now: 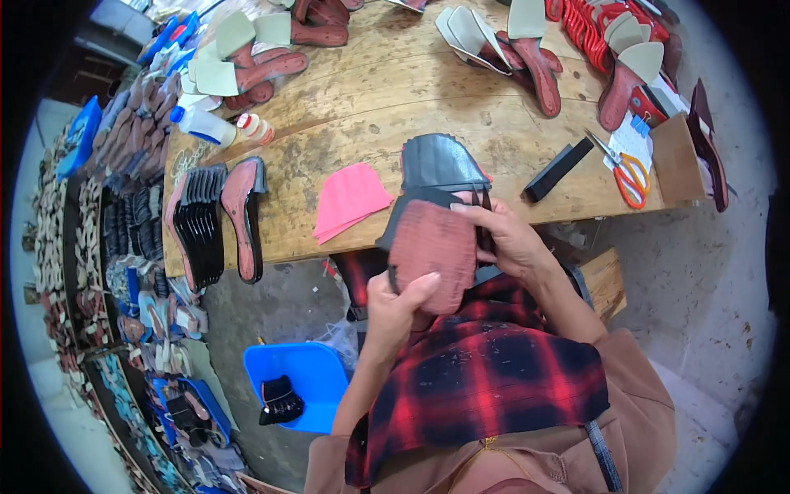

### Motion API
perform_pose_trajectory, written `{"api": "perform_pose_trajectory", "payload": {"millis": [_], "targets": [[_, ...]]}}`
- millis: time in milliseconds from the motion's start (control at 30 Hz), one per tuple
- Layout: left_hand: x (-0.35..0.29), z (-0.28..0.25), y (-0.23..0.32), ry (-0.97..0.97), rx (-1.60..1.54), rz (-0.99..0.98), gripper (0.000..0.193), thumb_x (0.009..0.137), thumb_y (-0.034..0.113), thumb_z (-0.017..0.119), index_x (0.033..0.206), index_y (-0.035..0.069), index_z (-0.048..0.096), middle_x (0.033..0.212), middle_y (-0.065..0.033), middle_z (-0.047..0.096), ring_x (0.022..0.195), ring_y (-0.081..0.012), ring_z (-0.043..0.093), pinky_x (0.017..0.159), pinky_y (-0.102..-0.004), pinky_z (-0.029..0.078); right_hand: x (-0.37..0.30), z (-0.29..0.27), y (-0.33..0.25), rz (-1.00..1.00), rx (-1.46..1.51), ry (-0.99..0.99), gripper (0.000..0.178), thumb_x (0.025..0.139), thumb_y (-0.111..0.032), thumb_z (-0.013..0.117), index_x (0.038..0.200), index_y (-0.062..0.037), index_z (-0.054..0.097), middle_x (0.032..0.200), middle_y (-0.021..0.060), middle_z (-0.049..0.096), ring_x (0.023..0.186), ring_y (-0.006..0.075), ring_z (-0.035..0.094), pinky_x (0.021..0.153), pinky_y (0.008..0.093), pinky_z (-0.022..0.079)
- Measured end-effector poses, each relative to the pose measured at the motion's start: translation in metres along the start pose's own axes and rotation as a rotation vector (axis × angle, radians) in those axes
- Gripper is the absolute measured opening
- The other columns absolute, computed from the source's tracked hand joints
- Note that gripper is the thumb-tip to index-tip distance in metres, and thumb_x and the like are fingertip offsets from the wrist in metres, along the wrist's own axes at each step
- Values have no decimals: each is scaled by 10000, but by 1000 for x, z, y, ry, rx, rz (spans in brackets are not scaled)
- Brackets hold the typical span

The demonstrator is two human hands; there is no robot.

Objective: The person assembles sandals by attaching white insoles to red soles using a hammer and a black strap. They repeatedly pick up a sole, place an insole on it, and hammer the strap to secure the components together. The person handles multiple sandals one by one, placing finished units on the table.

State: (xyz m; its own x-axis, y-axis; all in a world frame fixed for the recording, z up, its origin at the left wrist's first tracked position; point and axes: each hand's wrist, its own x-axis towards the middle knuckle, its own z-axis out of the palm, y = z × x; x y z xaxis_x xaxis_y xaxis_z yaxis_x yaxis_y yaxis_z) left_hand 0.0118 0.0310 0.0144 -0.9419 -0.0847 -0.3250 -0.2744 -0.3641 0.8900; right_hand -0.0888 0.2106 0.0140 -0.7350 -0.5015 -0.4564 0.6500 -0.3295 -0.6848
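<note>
— while both hands are up in front of the red plaid cloth (494, 379), what are they gripping?

— the left hand (395, 309) is closed on the lower edge of a reddish textured shoe piece (434, 251), thumb on its face. the right hand (510, 239) is closed on the piece's right side, where a black strap (484, 216) runs under the fingers. a black upper piece (440, 165) stands up behind the reddish one, touching it.

— where is that held piece against the tabletop (378, 99)?

— just off the near edge, about midway along it, lifted above the lap and not resting on the wood.

— what lies closest on the wood?

— a small stack of pink sheets (350, 199) near the near edge, just left of the held piece. a black block (559, 169) lies to the right, and orange-handled scissors (625, 174) beyond it toward the right edge.

— and the left end?

— a row of black soles (202, 222) with one pink-lined sole (243, 216) beside them, and a white squeeze bottle (204, 125) farther back. more soles with pale insoles (527, 45) sit along the far edge.

— anything on the floor?

— a blue tray (304, 370) with a dark item in it, down left of the arms.
</note>
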Motion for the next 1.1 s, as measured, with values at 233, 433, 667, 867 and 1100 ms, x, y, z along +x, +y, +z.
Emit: {"api": "perform_pose_trajectory", "payload": {"millis": [233,433,667,867,1100], "targets": [[6,-1,-1,-77,-52,-104,239,858,82,662,1047,-64,647,985,-116,695,839,-160,670,789,-312,540,-4,-2,6,71,18,-17,228,983,-316,565,921,-107,632,677,-81,532,493,3,430,368,183,315],[8,-3,-4,-54,-78,-116,244,863,81,648,1060,-62,640,995,-119,690,840,-160,670,785,-315,543,-1,-3,4,64,46,-38,254,978,-324,571,884,-94,620,664,-62,535,480,25,444,362,197,345],[12,-10,-10,-65,-70,-132,248,873,93,668,1068,-58,652,1013,-91,687,868,-135,647,801,-295,524,1,-5,5,78,66,-44,268,978,-316,567,873,-76,623,649,-34,557,457,46,474,356,210,374],[25,-4,-7,-54,-16,-131,383,863,72,677,1203,-63,561,1093,-106,658,929,-158,644,845,-313,520,-1,-9,2,51,-24,-31,258,980,-309,564,879,-83,639,628,-50,546,434,39,454,350,197,336],[33,4,-25,-47,-53,-143,452,854,62,690,1258,-38,513,1137,-110,638,977,-162,637,881,-317,515,12,-29,20,-80,-539,94,266,980,-381,561,868,-142,598,618,-109,409,472,22,315,440,216,228]]}}
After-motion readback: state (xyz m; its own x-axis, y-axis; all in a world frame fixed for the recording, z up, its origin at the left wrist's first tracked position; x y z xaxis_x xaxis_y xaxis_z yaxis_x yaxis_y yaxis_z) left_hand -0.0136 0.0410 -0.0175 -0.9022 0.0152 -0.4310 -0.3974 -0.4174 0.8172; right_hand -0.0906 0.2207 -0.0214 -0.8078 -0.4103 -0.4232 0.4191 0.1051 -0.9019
